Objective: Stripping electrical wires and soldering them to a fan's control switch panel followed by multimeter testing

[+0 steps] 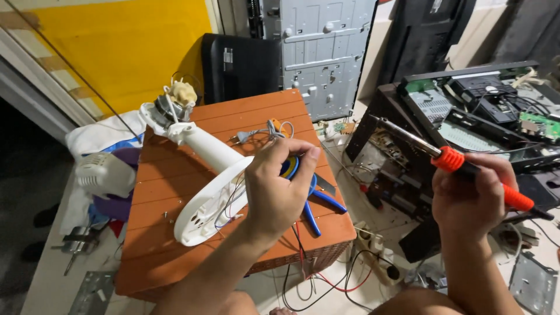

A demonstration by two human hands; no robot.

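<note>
Over table (175, 192), hands gripping soldering iron (466, 169)

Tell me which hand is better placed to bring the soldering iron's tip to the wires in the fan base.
Right, probably. The right hand already grips the soldering iron by its orange handle, tip pointing toward the white fan base. The left hand rests at the base's rim by the loose wires, seemingly steadying it.

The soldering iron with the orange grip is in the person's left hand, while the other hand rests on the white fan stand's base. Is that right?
Not quite. The head view shows the soldering iron in the right hand; it is the left hand that rests on the base of the white fan stand.
</note>
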